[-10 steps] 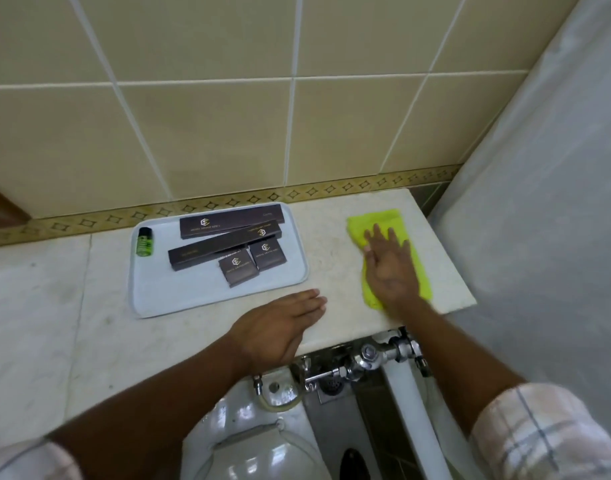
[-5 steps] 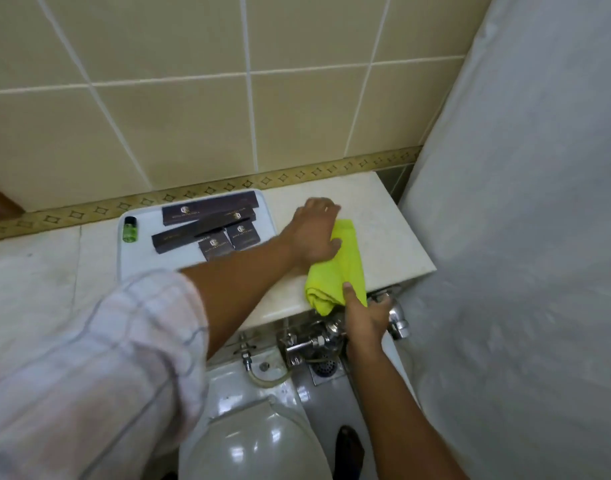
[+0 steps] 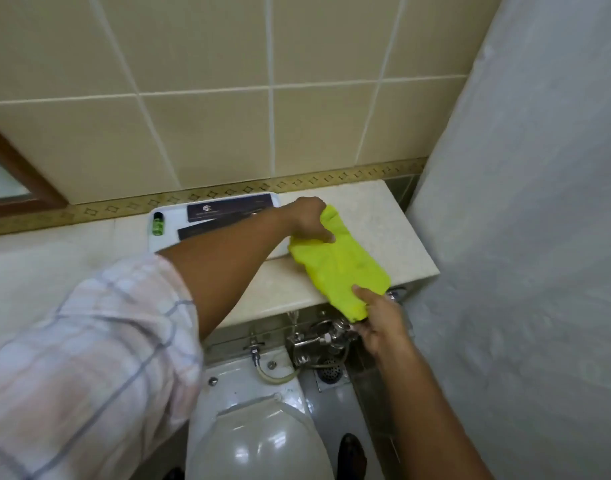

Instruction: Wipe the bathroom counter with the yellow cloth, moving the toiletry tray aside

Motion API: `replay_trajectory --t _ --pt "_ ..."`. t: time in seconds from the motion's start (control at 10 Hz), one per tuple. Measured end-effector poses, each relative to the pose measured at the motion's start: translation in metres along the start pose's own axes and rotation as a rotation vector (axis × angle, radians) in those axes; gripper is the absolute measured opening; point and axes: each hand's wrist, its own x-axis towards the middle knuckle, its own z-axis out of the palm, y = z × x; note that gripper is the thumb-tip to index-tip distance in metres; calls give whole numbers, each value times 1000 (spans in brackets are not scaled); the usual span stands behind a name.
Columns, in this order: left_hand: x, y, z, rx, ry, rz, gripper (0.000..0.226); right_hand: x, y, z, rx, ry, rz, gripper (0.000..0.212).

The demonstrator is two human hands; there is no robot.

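The yellow cloth (image 3: 338, 265) lies folded across the right end of the beige counter (image 3: 394, 223), its near end hanging over the front edge. My left hand (image 3: 307, 220) grips the cloth's far end. My right hand (image 3: 376, 317) holds the near end below the counter edge. The white toiletry tray (image 3: 165, 237) sits to the left against the wall, partly hidden by my left forearm. It carries dark boxes (image 3: 227, 209) and a small green bottle (image 3: 157, 224).
A toilet (image 3: 255, 427) stands below the counter with chrome flush fittings (image 3: 314, 344) and a floor drain (image 3: 330, 370) beside it. A grey-white wall (image 3: 525, 237) closes off the right side. A wooden frame (image 3: 16, 171) shows at far left.
A second ago my right hand pressed the flat cloth and my left rested on the counter. Both hands have since taken the cloth's ends, and the cloth has spread wider in the last half second.
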Motion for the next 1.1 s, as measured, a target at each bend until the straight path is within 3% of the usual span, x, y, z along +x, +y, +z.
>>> replay_trajectory --t 0.1,0.2,0.3,0.4,0.5,0.6,0.7,0.8,1.0,1.1 --pt "-75 -39 -23 -524 191 -79 36 -19 -35 28 -208 -112 -178 32" --pt "-187 -111 -21 -933 462 -296 38 -38 -32 111 -535 -407 -291 33" --pt "-292 -166 1 -1120 745 -497 37 -63 8 211 -809 -713 -314 35" --pt "-392 -200 44 -1058 1015 -756 38 -112 77 313 -1098 -974 -381 37" --pt "-460 -216 89 -1019 1107 -1004 49 -167 155 385 -1442 -1211 -445 37" --pt "-481 -219 109 -940 1094 -1151 56 -194 213 411 -1762 -1301 -565 51" --pt "-481 -225 116 -712 889 -1233 62 -201 249 408 -2001 -1291 -718 49" --pt "-475 -233 110 -491 690 -1235 54 -192 265 399 -2019 -1210 -759 37" --pt "-450 -230 63 64 164 -1222 34 -194 254 382 -1919 -1229 -918 53" --pt "-438 -226 27 173 135 -1163 42 -202 227 372 -1798 -1179 -1177 69"
